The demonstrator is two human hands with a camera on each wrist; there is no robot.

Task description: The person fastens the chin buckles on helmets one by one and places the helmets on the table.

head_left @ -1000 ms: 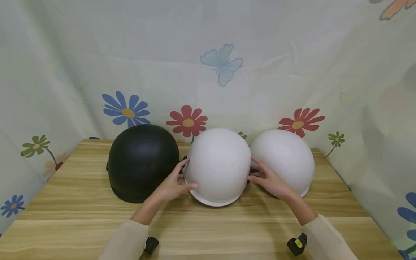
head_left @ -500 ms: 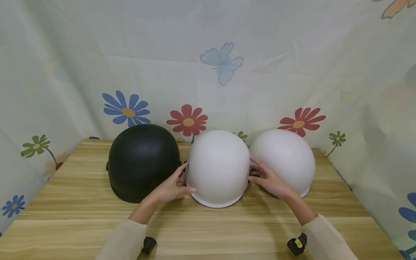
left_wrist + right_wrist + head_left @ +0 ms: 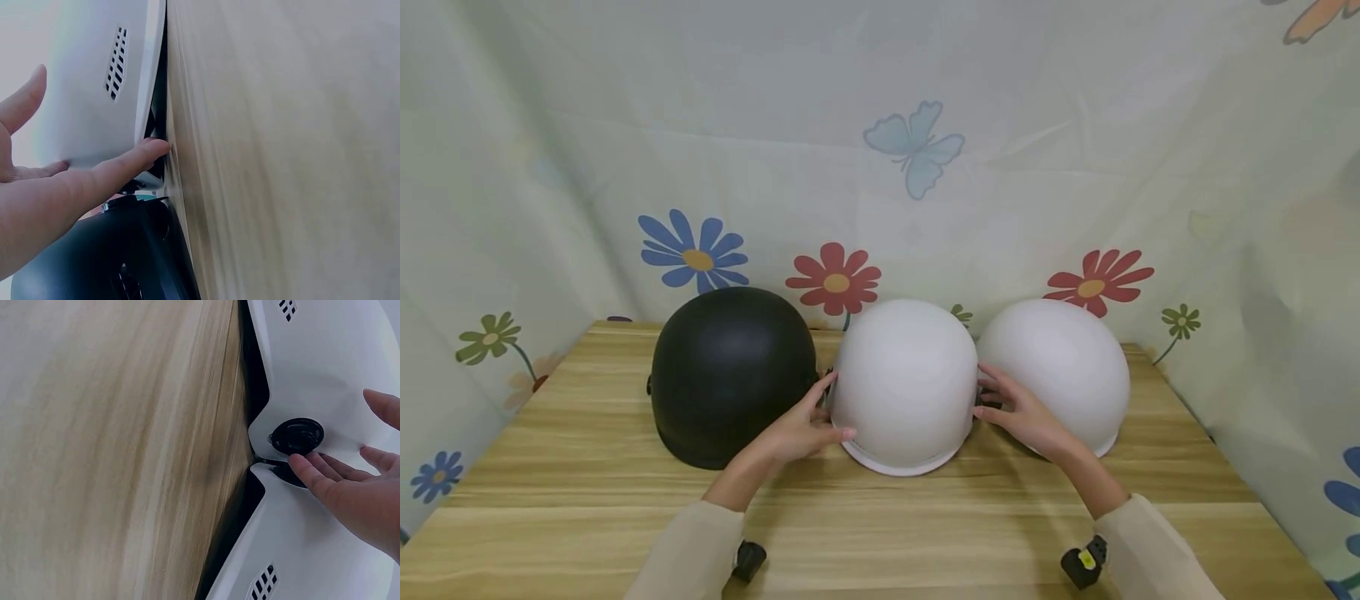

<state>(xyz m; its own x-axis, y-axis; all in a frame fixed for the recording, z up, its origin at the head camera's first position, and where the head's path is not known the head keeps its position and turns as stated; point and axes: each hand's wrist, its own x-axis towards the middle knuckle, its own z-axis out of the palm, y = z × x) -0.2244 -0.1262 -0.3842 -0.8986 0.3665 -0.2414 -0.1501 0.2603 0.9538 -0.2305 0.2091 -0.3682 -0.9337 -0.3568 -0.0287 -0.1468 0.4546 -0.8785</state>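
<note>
Between both hands sits a white helmet (image 3: 902, 392) with a pale rim, resting on the table. My left hand (image 3: 797, 429) lies along its left side, thumb near the front rim and the other fingers reaching back, fairly straight. On the opposite side my right hand (image 3: 1026, 412) has its fingertips at the helmet's side. The right wrist view shows fingers beside a black round knob (image 3: 297, 436) on this helmet. A black helmet (image 3: 730, 375) stands to the left, and a second white helmet (image 3: 1060, 367) is partly behind my right hand.
The wooden table (image 3: 880, 533) carries all three helmets near its back edge. A pale cloth (image 3: 737, 150) printed with flowers and a butterfly hangs behind and along both sides. The neighbouring helmets stand close to the middle one.
The middle white helmet has shifted slightly to the right and turned a little. My left hand drew back slightly, then came forward again; my right hand has stayed nearly still.
</note>
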